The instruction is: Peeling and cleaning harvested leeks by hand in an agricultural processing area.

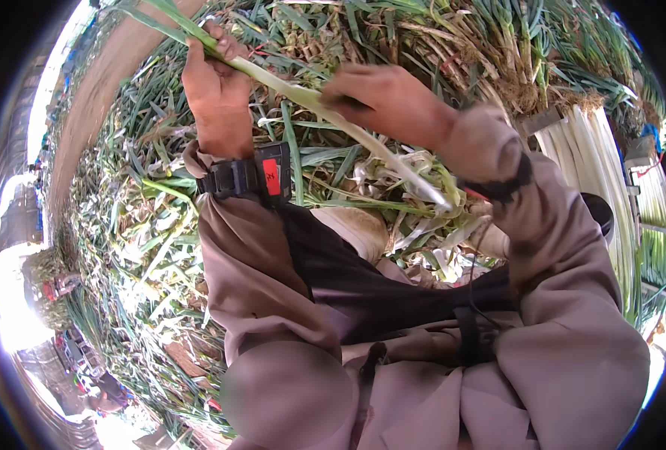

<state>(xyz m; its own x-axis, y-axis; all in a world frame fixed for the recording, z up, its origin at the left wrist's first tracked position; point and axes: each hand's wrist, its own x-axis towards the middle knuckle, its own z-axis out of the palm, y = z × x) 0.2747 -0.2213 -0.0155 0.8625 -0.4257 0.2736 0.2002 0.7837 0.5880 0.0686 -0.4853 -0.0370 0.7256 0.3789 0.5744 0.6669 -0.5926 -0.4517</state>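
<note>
A long green onion (378, 148) slants across the space in front of me, its green leaves at the upper left and its white end at the lower right. My left hand (217, 75) is closed round it where the leaves join the pale stalk. Over the middle of the stalk is my right hand (393, 101), smeared by motion. Its fingers are bent close to the stalk, but their grip is not clear. Beneath the white end lie loose peeled layers (400, 176) and leaf scraps.
Loose leaves (138, 217) cover the ground on the left and ahead. Untrimmed green onions with roots (528, 60) are piled at the upper right. Long white stalks (588, 157) lie stacked at my right. A strip of brown ground (108, 82) curves along the far left.
</note>
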